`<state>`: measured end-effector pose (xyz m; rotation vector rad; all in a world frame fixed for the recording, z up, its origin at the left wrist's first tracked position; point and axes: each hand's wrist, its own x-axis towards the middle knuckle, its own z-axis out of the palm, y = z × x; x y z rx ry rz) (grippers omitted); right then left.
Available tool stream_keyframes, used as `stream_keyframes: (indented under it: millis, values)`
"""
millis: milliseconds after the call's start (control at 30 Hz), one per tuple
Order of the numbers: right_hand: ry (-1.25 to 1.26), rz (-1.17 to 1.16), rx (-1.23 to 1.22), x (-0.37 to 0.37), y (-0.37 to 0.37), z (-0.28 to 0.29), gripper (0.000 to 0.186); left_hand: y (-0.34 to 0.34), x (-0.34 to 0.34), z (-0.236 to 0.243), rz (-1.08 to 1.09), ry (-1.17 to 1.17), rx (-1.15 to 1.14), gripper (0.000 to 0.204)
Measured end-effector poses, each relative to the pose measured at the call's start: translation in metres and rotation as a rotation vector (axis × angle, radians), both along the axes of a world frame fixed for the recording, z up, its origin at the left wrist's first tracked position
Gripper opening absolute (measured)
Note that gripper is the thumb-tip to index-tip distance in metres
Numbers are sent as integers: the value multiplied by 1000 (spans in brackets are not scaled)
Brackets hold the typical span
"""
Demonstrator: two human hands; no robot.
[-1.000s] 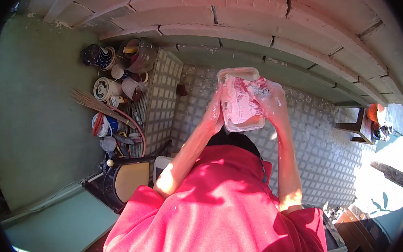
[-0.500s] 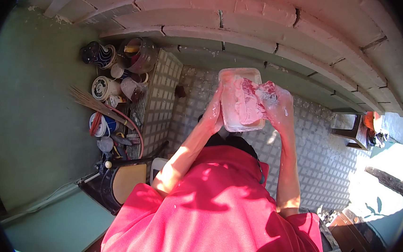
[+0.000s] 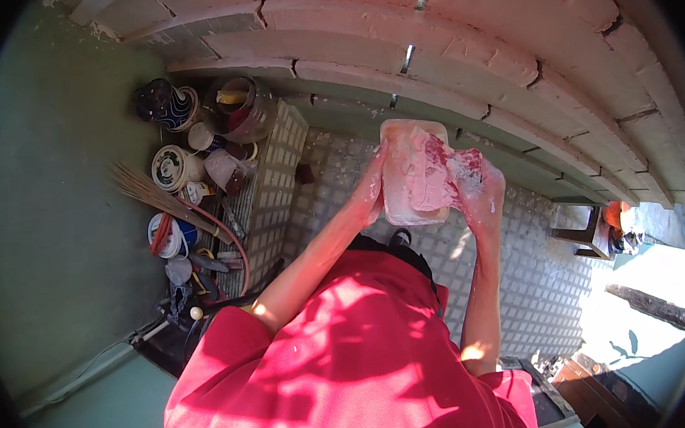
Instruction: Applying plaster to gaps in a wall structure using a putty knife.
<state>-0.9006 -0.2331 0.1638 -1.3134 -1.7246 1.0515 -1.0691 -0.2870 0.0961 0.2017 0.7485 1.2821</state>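
Observation:
My left hand (image 3: pixel 371 190) grips the left side of a shallow, rectangular, see-through plastic container (image 3: pixel 398 206) held up in front of my body. Inside lies a thick pale pink paste (image 3: pixel 425 190). At the container's right side, my right hand (image 3: pixel 485 195) is closed round a crumpled red thing smeared with white (image 3: pixel 437 155), perhaps a cloth; its kind is unclear. That red thing meets the paste at the container's right half. White smears cover the fingers and back of my right hand, and a few spots mark my left hand.
Along the left wall a slatted bench carries tubs (image 3: pixel 172 168), a clear bucket (image 3: pixel 250 114), a bundle of sticks (image 3: pixel 147 191) and a red hose (image 3: pixel 236 242). A pink-white slatted structure (image 3: pixel 452 42) spans the far side. A small table (image 3: pixel 586 231) stands on the tiled floor (image 3: pixel 536 261) at right.
My view has shifted slightly, so the surroundings sit a little differently. Both hands keep their hold on the container and the red thing, with only a slight shift in position.

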Motion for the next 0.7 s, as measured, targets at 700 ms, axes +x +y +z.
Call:
stream_keyframes:
  millis: [700]
  values:
    - [457,-146,-216,-9,-1,-30,28,21,-32,6,-50,16,9,73]
